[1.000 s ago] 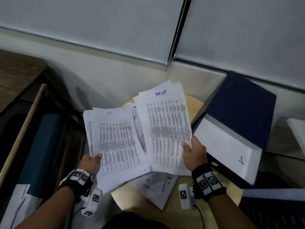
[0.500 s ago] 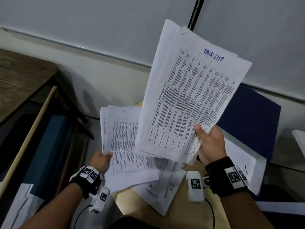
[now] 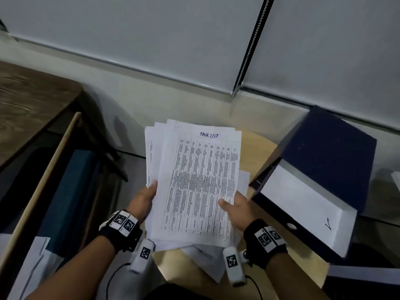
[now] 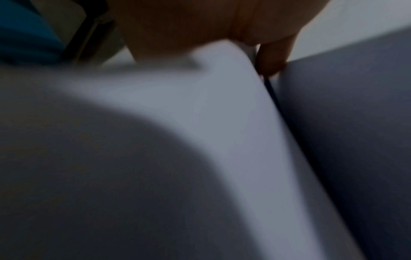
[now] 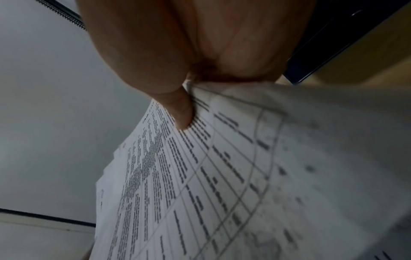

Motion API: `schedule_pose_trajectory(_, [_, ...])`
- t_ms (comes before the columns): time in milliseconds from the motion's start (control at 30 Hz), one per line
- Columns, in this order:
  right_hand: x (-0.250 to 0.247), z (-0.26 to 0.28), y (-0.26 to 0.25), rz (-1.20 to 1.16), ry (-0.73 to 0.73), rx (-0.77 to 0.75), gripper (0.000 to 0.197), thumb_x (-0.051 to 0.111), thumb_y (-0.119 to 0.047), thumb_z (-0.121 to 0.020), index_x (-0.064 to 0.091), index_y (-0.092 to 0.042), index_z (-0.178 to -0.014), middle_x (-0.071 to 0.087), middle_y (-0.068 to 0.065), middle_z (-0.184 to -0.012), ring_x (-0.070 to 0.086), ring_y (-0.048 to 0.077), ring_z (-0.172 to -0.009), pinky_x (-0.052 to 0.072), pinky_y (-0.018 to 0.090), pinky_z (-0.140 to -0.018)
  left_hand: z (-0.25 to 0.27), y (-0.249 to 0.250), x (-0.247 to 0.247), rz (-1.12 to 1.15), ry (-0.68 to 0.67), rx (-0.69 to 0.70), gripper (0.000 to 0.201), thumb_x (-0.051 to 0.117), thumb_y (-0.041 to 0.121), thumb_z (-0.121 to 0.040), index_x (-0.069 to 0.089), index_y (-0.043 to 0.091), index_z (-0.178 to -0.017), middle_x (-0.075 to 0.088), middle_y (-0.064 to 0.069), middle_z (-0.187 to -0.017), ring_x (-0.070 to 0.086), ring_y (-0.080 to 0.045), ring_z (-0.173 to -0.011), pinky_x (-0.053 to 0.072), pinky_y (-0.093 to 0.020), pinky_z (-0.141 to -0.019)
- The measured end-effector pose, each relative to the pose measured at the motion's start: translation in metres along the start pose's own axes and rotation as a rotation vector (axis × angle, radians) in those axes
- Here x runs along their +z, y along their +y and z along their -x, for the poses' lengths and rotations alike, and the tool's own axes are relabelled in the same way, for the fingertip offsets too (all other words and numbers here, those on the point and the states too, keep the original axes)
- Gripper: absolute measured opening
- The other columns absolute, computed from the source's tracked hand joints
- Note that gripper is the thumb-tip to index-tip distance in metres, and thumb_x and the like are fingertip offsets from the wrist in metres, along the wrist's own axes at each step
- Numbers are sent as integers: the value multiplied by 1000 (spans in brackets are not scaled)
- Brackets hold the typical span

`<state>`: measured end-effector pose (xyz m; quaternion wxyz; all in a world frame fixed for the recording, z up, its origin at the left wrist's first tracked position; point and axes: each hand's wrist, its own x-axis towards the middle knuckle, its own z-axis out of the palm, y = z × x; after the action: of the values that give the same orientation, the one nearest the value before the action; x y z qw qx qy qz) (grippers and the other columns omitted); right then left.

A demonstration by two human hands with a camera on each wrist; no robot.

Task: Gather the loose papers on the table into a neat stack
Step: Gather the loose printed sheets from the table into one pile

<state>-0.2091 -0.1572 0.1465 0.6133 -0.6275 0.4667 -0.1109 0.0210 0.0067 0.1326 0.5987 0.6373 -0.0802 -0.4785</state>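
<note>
**Head view: both hands holding the paper pile over the worktop**

Head view is showing the left hand (image 3: 141, 199) gripping the left edge of the bundle of papers (image 3: 194, 182), thumb lying on top, the other fingers hidden beneath. The right hand (image 3: 236, 207) is pinching the right edge, its thumb (image 5: 180, 112) pressing on the printed table of the top sheet headed "TASK LIST". The bundle is sitting at 12 o'clock from the wrists, its sheets fanning out unevenly at the top and left. A few loose sheets (image 3: 207, 263) are lying on the round wooden worktop (image 3: 257, 146) beneath, peeking out toward 6 o'clock. A dark blue binder (image 3: 324, 156) is resting at 3 o'clock, just beside the bundle.
</note>
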Motion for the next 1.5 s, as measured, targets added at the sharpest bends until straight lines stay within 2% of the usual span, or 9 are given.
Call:
schedule_pose_trajectory(67, [2, 0, -2, 38, 1, 6, 34, 64, -20, -88, 63, -39, -116, 69, -11, -122, 62, 17, -118, 46, 53, -106, -3, 0, 5, -120, 11, -20, 72, 39, 69, -86, 63, 12, -122, 71, -4, -107, 66, -14, -101, 47, -32, -97])
schedule_pose_trajectory(133, [7, 3, -6, 78, 6, 21, 38, 63, -18, -91, 58, -35, -124, 67, -11, -123, 61, 16, -118, 46, 49, -107, -2, 0, 12, -332, -5, 51, 55, 47, 58, -91, 65, 9, -108, 68, 1, -69, 63, -3, -62, 52, -19, -68])
schedule_pose_trajectory(267, [16, 3, -8, 213, -34, 81, 41, 60, -25, -94, 45, -21, -132, 62, -5, -124, 59, 18, -114, 47, 37, -101, -1, -15, 12, -563, -37, 157, 45, 62, 47, -80, 64, 16, -113, 74, -15, -96, 67, -23, -85, 54, -50, -87])
schedule_pose_trajectory(500, [18, -12, 43, 392, -105, 238, 23, 62, -30, -89, 53, -25, -110, 59, -5, -104, 59, 15, -93, 52, 32, -83, -8, -37, -21, -688, 338, 12, 15, 56, 12, -92, 59, 2, -82, 55, -12, -58, 51, -23, -47, 39, -21, -42])
schedule_pose_trajectory(767, [-1, -35, 96, 564, 55, 423, 27, 64, -29, -87, 54, -13, -108, 59, 5, -101, 65, 25, -96, 55, 30, -82, -5, -55, -74, -606, 440, -102, 20, 59, 19, -92, 63, 0, -87, 62, -13, -63, 56, -25, -55, 45, -30, -58])
schedule_pose_trajectory(1000, [19, -55, 116, 452, 199, 640, 83, 72, -46, -80, 34, -1, -138, 54, 19, -137, 58, 37, -121, 51, 43, -98, 0, -62, -70, -530, 418, -132, 15, 59, 18, -92, 67, 6, -96, 72, -16, -84, 69, -34, -81, 54, -47, -82])
schedule_pose_trajectory(1100, [26, -64, 123, 466, 240, 687, 96, 72, -58, -74, 34, 0, -140, 51, 19, -139, 54, 37, -124, 46, 48, -103, 2, -60, -62, -498, 419, -164, 14, 57, 16, -93, 66, 6, -96, 72, -15, -85, 68, -32, -77, 55, -38, -76])
schedule_pose_trajectory(1367, [37, -62, 122, 570, 199, 654, 45, 59, -45, -77, 62, -12, -107, 58, 15, -119, 55, 37, -109, 47, 41, -89, 0, -52, -53, -611, 394, -199, 19, 57, 20, -93, 64, 5, -100, 68, -13, -81, 63, -26, -69, 47, -27, -61])
schedule_pose_trajectory(1500, [36, -52, 102, 332, 246, 438, 23, 52, -18, -91, 44, -17, -69, 54, 6, -77, 50, 25, -67, 42, 32, -65, 2, -53, -55, -592, 394, -205, 20, 57, 19, -93, 64, 2, -102, 67, -13, -79, 62, -27, -70, 53, -35, -72])
